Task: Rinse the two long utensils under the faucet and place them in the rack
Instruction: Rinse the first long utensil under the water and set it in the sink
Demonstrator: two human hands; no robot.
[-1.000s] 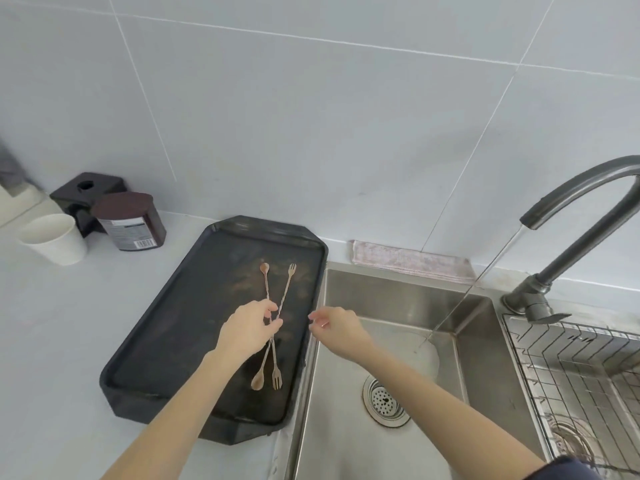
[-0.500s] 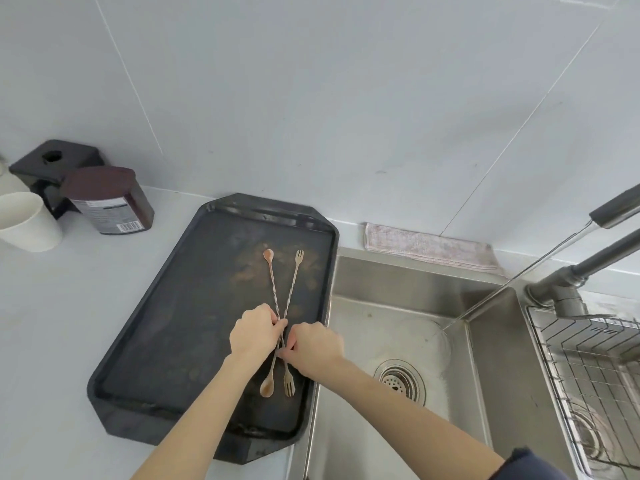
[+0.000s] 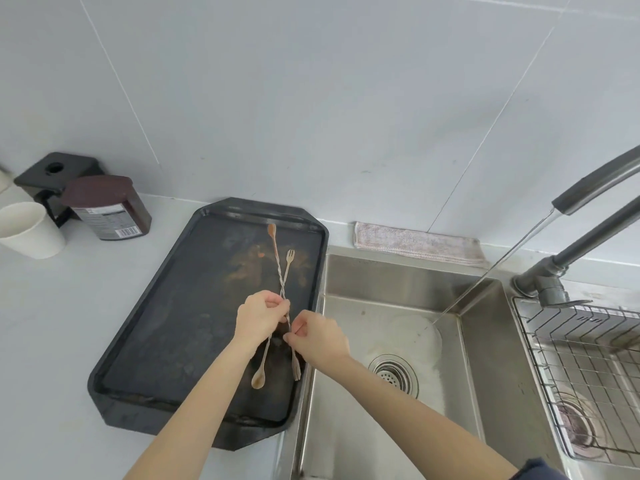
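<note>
Head view: one dark brown jar [image 3: 107,207] stood on the tabletop [image 3: 52,323] at far left, its label bearing a barcode and small print too fine to read. One white paper cup [image 3: 29,229] stood just beside it, contents not visible, with one black holder [image 3: 52,176] behind. One black tray [image 3: 180,327], stained brown near its far end, held two long utensils crossed over each other: a twisted-stem spoon-and-fork piece [image 3: 277,261] and a second one [image 3: 285,271]. Left hand [image 3: 259,317] was closed around the stems at their crossing. Right hand [image 3: 320,336] pinched a stem just beside it, over the tray's right edge. One steel sink [image 3: 381,282] lay to the right, water running into it from one grey faucet [image 3: 595,188]. One folded cloth [image 3: 415,242] lay behind the sink. One wire rack [image 3: 588,368] sat at far right; what lay in it could not be made out.
</note>
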